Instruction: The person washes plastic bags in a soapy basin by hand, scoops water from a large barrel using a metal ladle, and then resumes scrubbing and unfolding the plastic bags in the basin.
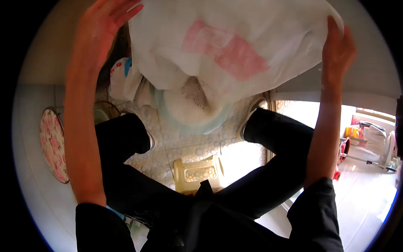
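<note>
A large white cloth (168,25) with a pink patch hangs spread out between my hands at the top of the view. My left hand (110,19) is raised at the cloth's left edge, its fingers stretched out. On the right, my right hand (339,48) pinches the cloth's edge between thumb and fingers. Below the cloth, a pale blue-green basin (197,126) stands on the floor with foamy water in it. The cloth's lower part hangs over the basin and hides its far side.
A pale yellow plastic stool (197,172) stands on the patterned floor between my legs. At the left is a round floral lid or mat (52,145). More cloth (125,82) lies left of the basin. Red and yellow items (354,132) sit beyond a doorway at right.
</note>
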Motion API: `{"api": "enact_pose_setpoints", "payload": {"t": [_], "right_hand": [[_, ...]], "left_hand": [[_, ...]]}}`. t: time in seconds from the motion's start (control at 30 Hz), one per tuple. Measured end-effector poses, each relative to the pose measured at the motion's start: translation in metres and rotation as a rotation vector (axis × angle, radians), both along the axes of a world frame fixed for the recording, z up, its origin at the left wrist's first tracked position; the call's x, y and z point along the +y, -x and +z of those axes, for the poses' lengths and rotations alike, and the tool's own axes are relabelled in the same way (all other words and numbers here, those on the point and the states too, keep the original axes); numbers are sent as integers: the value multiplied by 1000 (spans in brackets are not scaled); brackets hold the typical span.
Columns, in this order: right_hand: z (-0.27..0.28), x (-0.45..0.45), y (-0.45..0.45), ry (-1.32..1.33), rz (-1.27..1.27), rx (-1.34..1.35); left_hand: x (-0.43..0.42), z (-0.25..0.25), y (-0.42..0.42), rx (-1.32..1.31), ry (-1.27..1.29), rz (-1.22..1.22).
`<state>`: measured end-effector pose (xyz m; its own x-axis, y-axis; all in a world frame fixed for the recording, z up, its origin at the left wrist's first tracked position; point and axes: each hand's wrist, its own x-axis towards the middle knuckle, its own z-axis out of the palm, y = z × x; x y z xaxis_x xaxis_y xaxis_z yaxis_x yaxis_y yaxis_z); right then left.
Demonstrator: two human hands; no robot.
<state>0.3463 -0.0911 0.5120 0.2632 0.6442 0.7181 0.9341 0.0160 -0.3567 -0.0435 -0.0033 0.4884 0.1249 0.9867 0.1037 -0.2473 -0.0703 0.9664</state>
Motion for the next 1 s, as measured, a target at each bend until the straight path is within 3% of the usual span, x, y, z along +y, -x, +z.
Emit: {"api": "enact_pose_setpoints", "payload": {"t": [0.07,0.2,0.43,0.63,0.7,0.77,0.83,0.9,0.93,1.0], "right_hand": [[22,7,12,-65,-67,40],[27,8,17,-90,-181,157],[28,8,39,-165,-89,257],[48,14,47,-182,-92,288],[69,19,34,-205,-66,26],[98,32,14,-138,18,2],[127,27,-3,-85,96,-27],[157,18,-10,-226,15,-220],[172,20,-12,-230,14,-220],[214,5,-10,-199,127,-115]], "left_hand": [[13,0,12,48,-132,-63],[10,6,13,90,-56,58],[-3,23,16,272,-150,340],[10,21,22,355,-230,425],[8,43,29,407,-234,427],[18,54,33,459,-198,417],[27,86,38,364,-285,231],[25,126,39,458,-317,244],[24,141,40,564,-318,260],[1,183,37,505,-329,190]]}}
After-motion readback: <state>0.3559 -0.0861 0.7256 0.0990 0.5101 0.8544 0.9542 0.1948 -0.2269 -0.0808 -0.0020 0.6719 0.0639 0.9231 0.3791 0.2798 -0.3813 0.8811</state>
